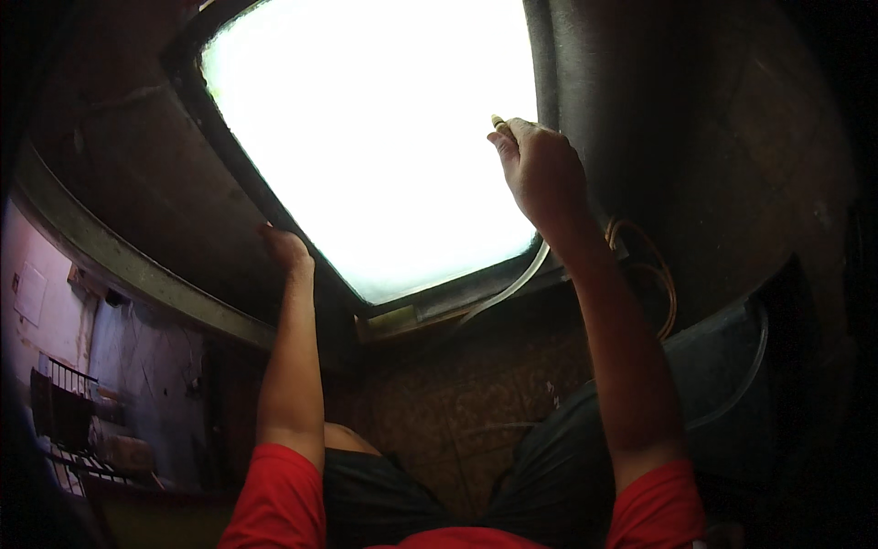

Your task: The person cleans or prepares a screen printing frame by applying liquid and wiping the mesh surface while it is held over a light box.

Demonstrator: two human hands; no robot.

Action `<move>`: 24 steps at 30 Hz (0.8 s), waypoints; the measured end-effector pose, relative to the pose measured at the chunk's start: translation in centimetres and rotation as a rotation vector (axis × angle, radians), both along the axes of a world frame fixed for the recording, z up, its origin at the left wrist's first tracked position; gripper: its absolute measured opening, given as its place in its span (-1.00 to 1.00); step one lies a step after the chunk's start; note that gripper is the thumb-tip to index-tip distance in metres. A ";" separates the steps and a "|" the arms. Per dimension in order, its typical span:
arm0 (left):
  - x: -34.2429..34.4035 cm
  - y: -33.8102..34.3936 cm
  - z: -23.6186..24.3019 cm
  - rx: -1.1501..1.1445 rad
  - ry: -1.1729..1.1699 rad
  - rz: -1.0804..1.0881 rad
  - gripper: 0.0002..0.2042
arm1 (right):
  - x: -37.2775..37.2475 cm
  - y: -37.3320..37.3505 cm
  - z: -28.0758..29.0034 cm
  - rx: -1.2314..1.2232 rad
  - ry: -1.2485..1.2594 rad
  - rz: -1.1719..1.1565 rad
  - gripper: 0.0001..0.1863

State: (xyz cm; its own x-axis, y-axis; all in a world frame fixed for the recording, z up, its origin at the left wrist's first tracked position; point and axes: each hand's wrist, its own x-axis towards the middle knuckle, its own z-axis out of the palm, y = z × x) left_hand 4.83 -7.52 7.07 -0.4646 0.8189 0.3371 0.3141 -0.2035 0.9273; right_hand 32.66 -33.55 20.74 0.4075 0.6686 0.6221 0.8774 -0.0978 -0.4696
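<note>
A bright, glowing panel (pixel 384 156) with a dark frame (pixel 247 174) fills the upper middle of the head view. Over its right part, my right hand (pixel 544 169) is closed around a small tool with a pale yellowish tip (pixel 497 122); most of the tool is hidden by my fingers. A clear hose (pixel 517 285) curves out beneath my right forearm; whether it joins the tool I cannot see. My left hand (pixel 291 249) is at the frame's lower left edge, seemingly touching it. Its fingers are mostly lost in shadow, so their grip is unclear.
An orange-brown hose (pixel 666 284) loops at the right of the panel. Below is a brown tiled floor (pixel 448 403). A dark curved wall with a pale rim (pixel 137 261) runs along the left, and beyond it stands a dark rack (pixel 69 403). A bluish container (pixel 722 366) sits lower right.
</note>
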 end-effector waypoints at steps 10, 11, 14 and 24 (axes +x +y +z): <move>0.4 -0.2 -0.1 0.070 0.016 0.005 -0.52 | -0.2 0.2 -1.2 -0.039 -0.094 -0.032 -0.72; 0.1 0.1 0.0 0.062 -0.013 -0.001 -0.52 | -0.2 0.2 -1.3 -0.029 -0.101 -0.046 -0.72; -1.1 1.5 -0.8 0.088 -0.031 -0.004 -0.52 | -0.3 0.5 -0.9 0.012 -0.098 -0.074 -0.72; 0.6 -0.7 0.4 0.093 -0.036 -0.017 -0.47 | 0.1 0.4 -1.0 0.071 -0.064 -0.113 -0.75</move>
State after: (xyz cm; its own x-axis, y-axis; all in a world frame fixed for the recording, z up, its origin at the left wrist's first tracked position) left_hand 5.42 -8.24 7.43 -0.4645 0.7926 0.3951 0.2766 -0.2940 0.9149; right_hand 32.78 -33.17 19.73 0.4351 0.5740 0.6937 0.8913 -0.1656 -0.4220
